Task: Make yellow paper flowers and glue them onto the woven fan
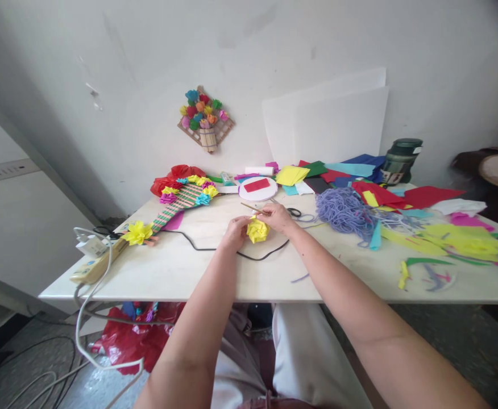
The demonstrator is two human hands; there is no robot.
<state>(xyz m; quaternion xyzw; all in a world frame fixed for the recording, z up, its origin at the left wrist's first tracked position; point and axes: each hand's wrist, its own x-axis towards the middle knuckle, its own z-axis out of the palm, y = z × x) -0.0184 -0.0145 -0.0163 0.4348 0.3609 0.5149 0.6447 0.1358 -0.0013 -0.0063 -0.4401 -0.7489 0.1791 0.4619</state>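
Note:
A yellow paper flower (257, 230) sits between my two hands above the middle of the white table (181, 272). My left hand (234, 229) grips its left side. My right hand (278, 217) closes on its upper right and also pinches a thin wooden stick (251, 208) that points up and to the left. Both forearms reach in from the bottom of the view.
A woven fan with paper flowers (179, 202) lies at the left beside a power strip (93, 266); a black cable (215, 247) crosses the table. Purple yarn (343, 211), scissors (294, 213), coloured paper sheets (402, 196) and scraps crowd the right. A flower basket (205, 118) hangs on the wall.

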